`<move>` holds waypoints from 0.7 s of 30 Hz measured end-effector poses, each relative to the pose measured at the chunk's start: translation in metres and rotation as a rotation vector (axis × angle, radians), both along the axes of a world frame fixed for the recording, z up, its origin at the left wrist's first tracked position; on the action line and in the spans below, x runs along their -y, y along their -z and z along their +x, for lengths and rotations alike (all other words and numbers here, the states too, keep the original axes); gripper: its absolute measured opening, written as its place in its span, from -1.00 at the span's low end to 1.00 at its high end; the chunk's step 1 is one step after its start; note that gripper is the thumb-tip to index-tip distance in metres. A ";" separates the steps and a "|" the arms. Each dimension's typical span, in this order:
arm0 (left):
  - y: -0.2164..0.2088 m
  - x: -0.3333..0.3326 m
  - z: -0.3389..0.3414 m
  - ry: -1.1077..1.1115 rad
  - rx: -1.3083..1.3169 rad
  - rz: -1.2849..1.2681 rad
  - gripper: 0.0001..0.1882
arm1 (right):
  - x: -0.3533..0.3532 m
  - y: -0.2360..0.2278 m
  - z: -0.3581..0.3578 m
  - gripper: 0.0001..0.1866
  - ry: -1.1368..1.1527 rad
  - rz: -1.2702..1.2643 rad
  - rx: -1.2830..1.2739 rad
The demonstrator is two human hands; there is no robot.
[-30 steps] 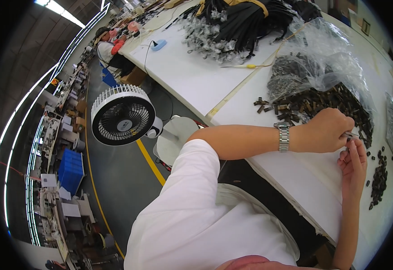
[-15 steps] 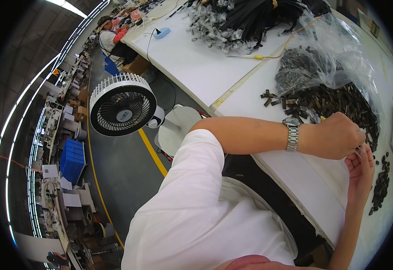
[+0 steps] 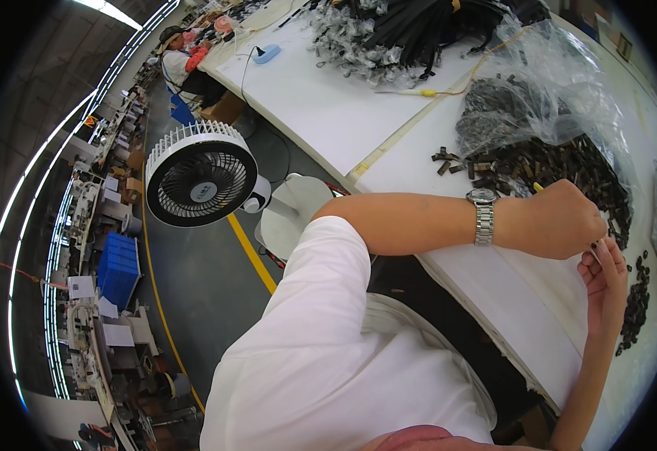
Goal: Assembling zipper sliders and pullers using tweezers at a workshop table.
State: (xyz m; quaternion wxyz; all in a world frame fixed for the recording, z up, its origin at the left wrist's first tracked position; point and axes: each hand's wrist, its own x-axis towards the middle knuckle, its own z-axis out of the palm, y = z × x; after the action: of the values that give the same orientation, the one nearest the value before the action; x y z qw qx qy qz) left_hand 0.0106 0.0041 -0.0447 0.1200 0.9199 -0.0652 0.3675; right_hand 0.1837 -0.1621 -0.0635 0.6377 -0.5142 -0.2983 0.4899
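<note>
My left hand (image 3: 558, 222), a steel watch at its wrist, is closed in a fist over the near edge of the dark pile. A thin tool's yellow end (image 3: 538, 187) sticks out behind the fist; the rest is hidden, so its kind cannot be told. My right hand (image 3: 605, 274) meets the left fingertips from below, thumb and forefinger pinched on a small dark piece (image 3: 594, 245). Its other fingers are curled. Beyond the hands lies a heap of small dark brown-black pieces (image 3: 569, 169), partly under a clear plastic bag (image 3: 576, 90). Smaller black pieces (image 3: 635, 304) lie right of my right hand.
On the white table (image 3: 328, 113) lie a bundle of black straps (image 3: 426, 34) with clear-wrapped ends and a yellow-tipped cord (image 3: 427, 93). A white fan (image 3: 204, 180) stands left, beside a round stool (image 3: 298, 214). Another person (image 3: 182, 64) sits far left.
The view has shifted slightly. My hands stay together at the same spot; the silvery thing between the fingertips is less visible, and a small dark piece shows there.
</note>
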 end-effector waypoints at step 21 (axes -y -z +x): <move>-0.013 -0.014 0.002 0.495 -0.440 -1.256 -0.82 | 0.008 -0.034 -0.006 -0.86 -0.067 0.008 0.398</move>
State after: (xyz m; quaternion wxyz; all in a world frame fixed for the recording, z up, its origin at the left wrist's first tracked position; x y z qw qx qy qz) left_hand 0.0124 0.0182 -0.0314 0.7182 0.6877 -0.0223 0.1034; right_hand 0.1775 -0.1698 -0.0297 0.5516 -0.5881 -0.4372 0.3984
